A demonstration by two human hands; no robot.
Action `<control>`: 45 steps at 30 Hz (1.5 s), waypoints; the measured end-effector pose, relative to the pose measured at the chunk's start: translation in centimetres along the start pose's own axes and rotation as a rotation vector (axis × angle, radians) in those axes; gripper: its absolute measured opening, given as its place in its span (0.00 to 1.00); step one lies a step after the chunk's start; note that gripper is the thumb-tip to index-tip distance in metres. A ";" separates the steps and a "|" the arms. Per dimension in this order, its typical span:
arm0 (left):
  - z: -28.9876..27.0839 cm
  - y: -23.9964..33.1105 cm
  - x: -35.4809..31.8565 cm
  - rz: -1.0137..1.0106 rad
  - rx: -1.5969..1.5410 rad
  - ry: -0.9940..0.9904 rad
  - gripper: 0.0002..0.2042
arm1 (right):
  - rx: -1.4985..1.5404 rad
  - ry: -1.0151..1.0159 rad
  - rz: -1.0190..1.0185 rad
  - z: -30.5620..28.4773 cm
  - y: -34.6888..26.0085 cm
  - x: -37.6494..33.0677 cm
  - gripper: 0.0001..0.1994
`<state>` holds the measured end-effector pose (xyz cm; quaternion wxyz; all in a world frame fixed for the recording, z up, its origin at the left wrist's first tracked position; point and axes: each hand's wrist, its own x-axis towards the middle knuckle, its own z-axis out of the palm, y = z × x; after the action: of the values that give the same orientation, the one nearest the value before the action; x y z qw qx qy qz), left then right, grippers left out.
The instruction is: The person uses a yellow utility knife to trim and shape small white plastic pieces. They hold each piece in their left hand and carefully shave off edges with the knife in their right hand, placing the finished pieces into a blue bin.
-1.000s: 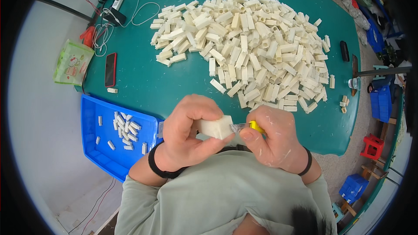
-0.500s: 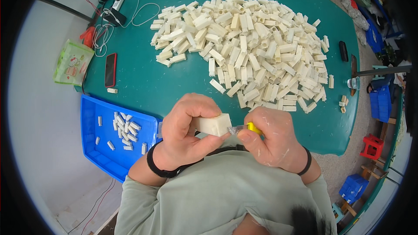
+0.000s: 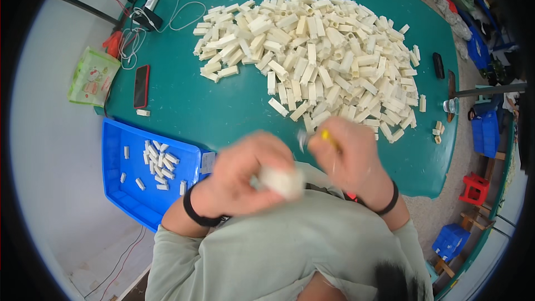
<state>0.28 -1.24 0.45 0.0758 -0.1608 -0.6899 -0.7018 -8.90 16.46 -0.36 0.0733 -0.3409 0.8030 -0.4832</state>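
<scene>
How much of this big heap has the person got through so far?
Only a little, it seems. The blue tray holds a small cluster of white pieces. The left hand grips one white block, while the right hand holds a yellow-handled tool; both are blurred. The large pile on the green table remains.

Both hands are motion-blurred. The left hand closes around a white block whose edges and shape cannot be made out. The right hand grips a yellow-handled tool; its tip is smeared and its kind cannot be told. The near edge of the desk is hidden behind the hands and the grey-green sleeves. The near corner of the blue tray is covered by the left forearm. Small items at the desk's right rim are too small to identify.
</scene>
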 end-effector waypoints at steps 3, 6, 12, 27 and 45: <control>-0.2 0.0 0.0 0.015 0.015 -0.069 0.15 | 0.064 -0.014 0.103 -0.5 0.3 0.2 0.16; -0.6 -0.2 -0.4 -0.084 -0.025 0.064 0.15 | 0.122 -0.082 0.001 -0.9 -0.6 -0.4 0.15; -0.6 -0.1 -0.4 -0.090 0.091 0.085 0.16 | 0.072 -0.130 -0.157 -1.1 -1.9 -1.0 0.14; -1.0 0.4 0.5 0.065 0.324 -0.023 0.15 | 0.061 -0.039 0.116 -0.5 -0.4 -0.8 0.16; -1.3 -1.2 0.1 -0.177 -0.346 0.351 0.19 | 0.319 -0.168 0.166 0.5 -1.6 -1.1 0.14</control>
<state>-0.31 -2.44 -0.65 0.1041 0.0136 -0.5472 -0.8304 -7.08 16.27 0.46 0.2328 -0.2968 0.7328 -0.5663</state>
